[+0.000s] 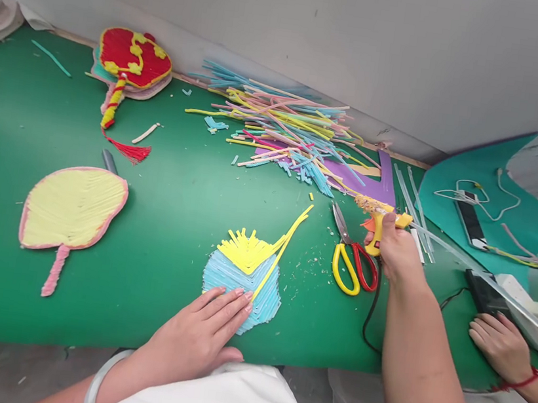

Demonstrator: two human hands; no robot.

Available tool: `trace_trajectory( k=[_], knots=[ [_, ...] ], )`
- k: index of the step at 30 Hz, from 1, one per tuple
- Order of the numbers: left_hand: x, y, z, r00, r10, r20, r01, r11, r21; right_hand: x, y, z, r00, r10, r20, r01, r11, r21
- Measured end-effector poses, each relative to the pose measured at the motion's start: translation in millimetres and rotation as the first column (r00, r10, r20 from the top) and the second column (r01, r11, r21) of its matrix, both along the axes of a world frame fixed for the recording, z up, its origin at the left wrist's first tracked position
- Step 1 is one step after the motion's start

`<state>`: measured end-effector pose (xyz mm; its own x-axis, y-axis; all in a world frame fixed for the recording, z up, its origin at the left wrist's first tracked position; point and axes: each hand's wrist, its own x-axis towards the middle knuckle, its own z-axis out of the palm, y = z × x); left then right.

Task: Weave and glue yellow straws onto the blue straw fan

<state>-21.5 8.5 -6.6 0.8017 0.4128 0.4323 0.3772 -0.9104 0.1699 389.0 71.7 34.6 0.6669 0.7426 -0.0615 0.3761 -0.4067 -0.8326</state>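
My left hand (205, 332) lies flat with fingers stretched out, pressing on the lower edge of a fan-shaped piece (244, 274) made of light blue strips with yellow strips on top; one long yellow strip runs up to the right. My right hand (394, 248) is closed round a yellow glue gun (384, 227), held just above the table to the right of the piece, its nozzle pointing left toward the purple sheet. A black cord drops from it toward the table edge.
Red-and-yellow-handled scissors (354, 255) lie beside the glue gun. A pile of coloured strips (283, 127) sits on a purple sheet (375, 186) at the back. A yellow fan (72, 209) and a red fan (131, 61) lie left. Another person's hand (501, 341) rests at right.
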Motion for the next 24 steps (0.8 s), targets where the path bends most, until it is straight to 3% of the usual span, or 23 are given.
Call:
trace_trajectory(
  k=[4, 10, 12, 16, 18, 21, 24],
  knots=[
    [-0.2, -0.9, -2.1, 1.000, -0.002, -0.001, 0.002, 1.000, -0.016, 22.0, 13.1, 4.8, 0.998, -0.026, 0.060, 0.025, 0.999, 0.025],
    [0.1, -1.8, -0.3, 1.000, -0.008, -0.005, 0.007, 0.998, -0.058, 34.5, 5.7, 10.9, 0.930, -0.031, 0.365, 0.020, 0.999, 0.035],
    [0.4, -2.9, 0.7, 1.000, -0.005, 0.004, 0.005, 0.998, -0.062, 42.2, 6.8, 2.5, 0.853, -0.032, 0.521, 0.018, 0.999, 0.031],
    [-0.6, -5.8, 1.7, 1.000, 0.020, 0.017, -0.018, 0.997, -0.082, 62.8, 11.4, -19.6, 0.582, 0.038, 0.813, 0.025, 0.998, -0.065],
    [-2.1, -6.5, 3.0, 0.999, 0.037, 0.021, -0.034, 0.995, -0.098, 67.9, 11.3, -24.8, 0.539, 0.124, 0.833, 0.027, 0.986, -0.165],
    [-4.6, -5.6, 7.5, 0.995, 0.058, 0.078, -0.051, 0.995, -0.086, 53.2, 3.3, -18.5, 0.490, 0.217, 0.844, -0.022, 0.971, -0.237],
    [-6.8, -4.7, 13.3, 0.982, 0.109, 0.152, -0.101, 0.993, -0.057, 0.7, -17.5, 0.0, 0.403, 0.082, 0.911, -0.107, 0.993, -0.042]
  ],
)
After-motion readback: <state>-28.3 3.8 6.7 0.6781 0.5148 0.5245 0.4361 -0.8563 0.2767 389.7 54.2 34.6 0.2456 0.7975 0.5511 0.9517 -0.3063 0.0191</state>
